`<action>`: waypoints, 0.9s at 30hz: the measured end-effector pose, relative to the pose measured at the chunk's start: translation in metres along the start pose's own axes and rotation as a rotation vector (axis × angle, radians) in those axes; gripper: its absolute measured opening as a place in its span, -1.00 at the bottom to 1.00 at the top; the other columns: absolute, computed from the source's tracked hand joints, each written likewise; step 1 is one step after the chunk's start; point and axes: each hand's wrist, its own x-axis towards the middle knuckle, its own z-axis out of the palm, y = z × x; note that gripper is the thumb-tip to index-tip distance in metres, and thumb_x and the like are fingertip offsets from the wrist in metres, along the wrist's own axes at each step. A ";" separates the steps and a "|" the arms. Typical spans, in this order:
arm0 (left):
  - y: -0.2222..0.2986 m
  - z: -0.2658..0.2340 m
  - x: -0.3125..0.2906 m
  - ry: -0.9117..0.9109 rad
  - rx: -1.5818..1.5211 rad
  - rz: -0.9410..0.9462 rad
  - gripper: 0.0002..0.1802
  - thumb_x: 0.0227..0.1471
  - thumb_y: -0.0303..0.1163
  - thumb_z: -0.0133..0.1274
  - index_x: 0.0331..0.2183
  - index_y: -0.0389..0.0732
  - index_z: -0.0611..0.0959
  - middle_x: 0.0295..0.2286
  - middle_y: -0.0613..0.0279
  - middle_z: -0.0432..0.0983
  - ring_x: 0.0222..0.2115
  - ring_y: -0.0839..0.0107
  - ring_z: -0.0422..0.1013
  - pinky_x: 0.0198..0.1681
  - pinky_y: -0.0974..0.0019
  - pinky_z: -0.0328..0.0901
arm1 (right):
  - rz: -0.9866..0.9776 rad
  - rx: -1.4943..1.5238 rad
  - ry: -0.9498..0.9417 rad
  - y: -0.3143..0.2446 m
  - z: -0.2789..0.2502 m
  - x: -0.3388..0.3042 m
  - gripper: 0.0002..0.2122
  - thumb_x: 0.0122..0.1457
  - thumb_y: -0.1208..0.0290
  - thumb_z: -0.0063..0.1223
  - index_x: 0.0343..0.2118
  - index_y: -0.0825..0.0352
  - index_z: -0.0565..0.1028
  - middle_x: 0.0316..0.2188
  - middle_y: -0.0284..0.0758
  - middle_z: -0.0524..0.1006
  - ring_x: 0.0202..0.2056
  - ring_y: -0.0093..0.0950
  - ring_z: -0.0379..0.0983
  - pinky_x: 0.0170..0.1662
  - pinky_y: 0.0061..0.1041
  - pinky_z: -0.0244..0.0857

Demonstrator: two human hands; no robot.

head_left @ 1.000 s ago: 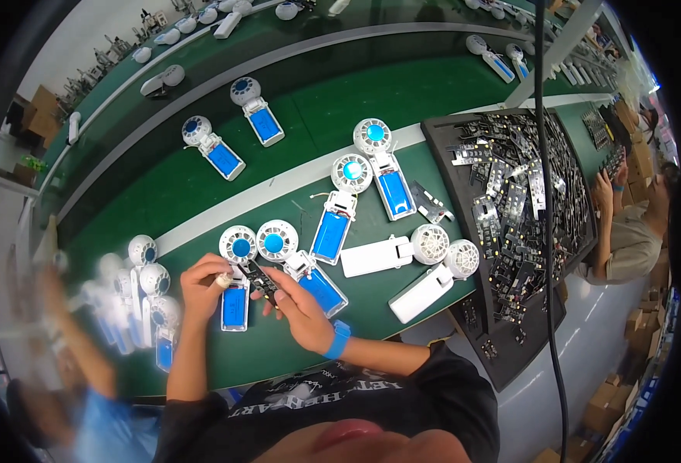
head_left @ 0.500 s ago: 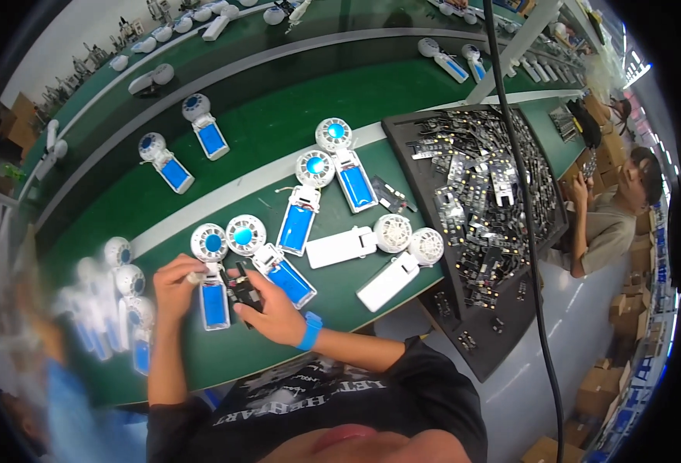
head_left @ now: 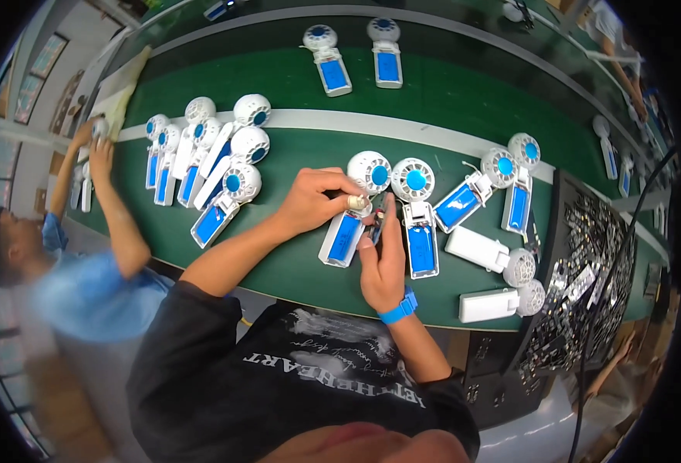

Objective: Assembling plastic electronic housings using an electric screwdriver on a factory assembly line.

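A handheld fan with a white round head (head_left: 370,172) and a blue battery (head_left: 344,238) in its handle lies before me, its back opened. Over the joint between head and handle, my left hand (head_left: 313,199) is closed in a pinch. A small cream-coloured piece (head_left: 357,202) shows at its fingertips; whether it is held or worn on a finger I cannot tell. My right hand (head_left: 384,258), with a blue wristband (head_left: 399,306), holds a small dark circuit board (head_left: 377,222) tilted on edge beside the fan. Thin wires there are too small to follow.
Another opened fan (head_left: 420,239) lies right of my hands, with two more beyond it. Two white closed fans (head_left: 479,251) lie near a black tray (head_left: 587,278) of circuit boards, crossed by a dark cable (head_left: 585,347). Several fans (head_left: 232,181) are grouped left. A co-worker (head_left: 97,270) in blue works there.
My view has swung left, so the scene sits further right and the co-worker in blue shows. The circuit board in my right hand now stands more on edge, closer to my left fingertips.
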 end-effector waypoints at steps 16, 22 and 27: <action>0.030 0.001 0.001 -0.069 0.634 0.467 -0.81 -0.25 -0.52 0.26 -0.44 -0.15 0.66 -0.47 0.27 0.58 -0.47 0.28 0.50 -0.45 0.26 0.35 | -0.042 -0.212 -0.016 -0.013 0.002 -0.001 -0.38 0.23 0.55 -0.01 0.36 0.46 0.13 -0.13 -0.07 0.38 -0.18 -0.21 0.38 -0.09 -0.36 0.31; 0.036 -0.007 0.001 -0.151 0.730 0.448 -0.84 -0.26 -0.55 0.22 -0.48 -0.18 0.64 -0.52 0.24 0.52 -0.49 0.22 0.47 -0.45 0.20 0.33 | -0.054 -0.240 -0.017 -0.007 0.009 -0.003 -0.35 0.20 0.54 0.01 0.38 0.33 0.15 -0.15 -0.06 0.37 -0.21 -0.13 0.43 -0.15 -0.29 0.37; 0.045 0.001 0.001 -0.160 0.627 0.462 -0.88 -0.22 -0.55 0.22 -0.48 -0.22 0.64 -0.53 0.16 0.54 -0.50 0.13 0.45 -0.42 0.19 0.35 | -0.053 -0.292 0.036 -0.015 0.005 -0.009 -0.34 0.20 0.49 0.03 0.39 0.25 0.13 -0.20 -0.12 0.35 -0.30 -0.12 0.45 -0.27 -0.23 0.40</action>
